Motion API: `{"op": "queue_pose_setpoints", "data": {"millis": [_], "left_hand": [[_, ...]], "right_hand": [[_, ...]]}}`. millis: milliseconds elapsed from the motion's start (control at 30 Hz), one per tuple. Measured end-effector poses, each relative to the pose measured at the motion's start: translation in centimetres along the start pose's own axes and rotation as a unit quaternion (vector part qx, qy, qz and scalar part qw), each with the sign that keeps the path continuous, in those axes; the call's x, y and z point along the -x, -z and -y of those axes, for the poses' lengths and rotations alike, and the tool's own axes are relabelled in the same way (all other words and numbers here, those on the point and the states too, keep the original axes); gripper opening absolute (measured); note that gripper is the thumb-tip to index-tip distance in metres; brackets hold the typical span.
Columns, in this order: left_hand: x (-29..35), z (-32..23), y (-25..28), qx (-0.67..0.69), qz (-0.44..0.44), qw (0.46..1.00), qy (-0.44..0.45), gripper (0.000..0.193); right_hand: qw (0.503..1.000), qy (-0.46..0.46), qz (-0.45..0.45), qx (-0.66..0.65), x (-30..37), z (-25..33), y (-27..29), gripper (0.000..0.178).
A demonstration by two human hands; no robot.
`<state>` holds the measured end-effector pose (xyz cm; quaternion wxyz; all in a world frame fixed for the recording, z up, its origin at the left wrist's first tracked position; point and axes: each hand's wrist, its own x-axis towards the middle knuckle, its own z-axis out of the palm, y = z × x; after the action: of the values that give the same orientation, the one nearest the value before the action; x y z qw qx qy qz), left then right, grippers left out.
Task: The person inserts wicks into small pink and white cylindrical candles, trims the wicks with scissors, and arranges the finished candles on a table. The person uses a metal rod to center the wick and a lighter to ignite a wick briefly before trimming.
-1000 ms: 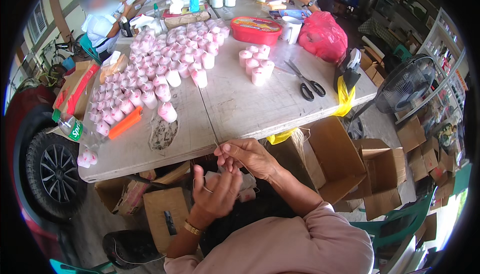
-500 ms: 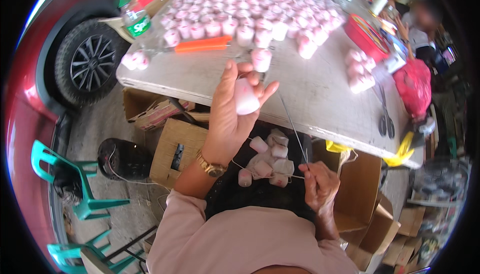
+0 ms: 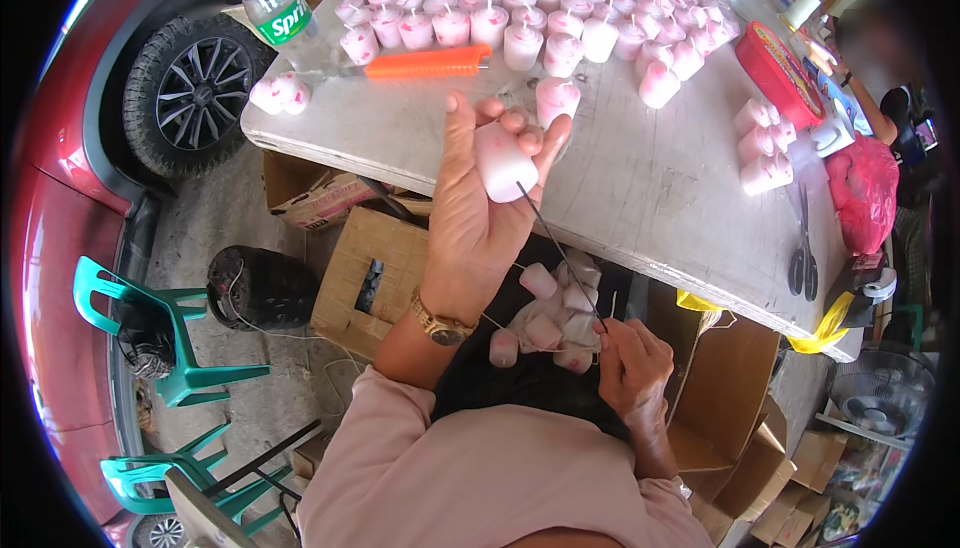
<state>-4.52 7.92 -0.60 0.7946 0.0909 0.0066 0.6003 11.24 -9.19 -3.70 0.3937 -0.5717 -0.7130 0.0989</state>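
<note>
Left hand [image 3: 480, 218] at frame centre grips a pink candle [image 3: 503, 161], a thin needle [image 3: 560, 253] runs from it down to the right hand [image 3: 630, 368]. Strung candles [image 3: 555, 318] on the lap. Table [image 3: 640, 188] above, candle rows [image 3: 520, 8] at top, orange tool [image 3: 428, 63], scissors [image 3: 803, 258] right.

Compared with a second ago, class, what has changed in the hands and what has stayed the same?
The left hand rose from the lap, now with a grip on a pink candle, pierced by the thin needle in the right hand. The candles on the table stayed put.
</note>
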Motion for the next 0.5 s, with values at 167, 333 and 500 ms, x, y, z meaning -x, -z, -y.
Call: {"op": "queue_pose_setpoints", "data": {"millis": [167,333,500], "left_hand": [[0.3,0.1,0.2,-0.064,-0.012,0.997,-0.045,0.028],[0.6,0.1,0.1,-0.256,0.053,0.954,-0.146,0.016],[2.6,2.5,-0.6,-0.274,0.015,0.955,-0.108,0.051]], "right_hand": [[1.000,-0.015,0.014,0.005,0.0,0.3,-0.1,0.017],[0.998,-0.037,0.058,-0.016,-0.2,1.6,0.5,0.018],[0.986,-0.094,0.068,-0.120,-2.0,2.3,-0.5,0.012]]}}
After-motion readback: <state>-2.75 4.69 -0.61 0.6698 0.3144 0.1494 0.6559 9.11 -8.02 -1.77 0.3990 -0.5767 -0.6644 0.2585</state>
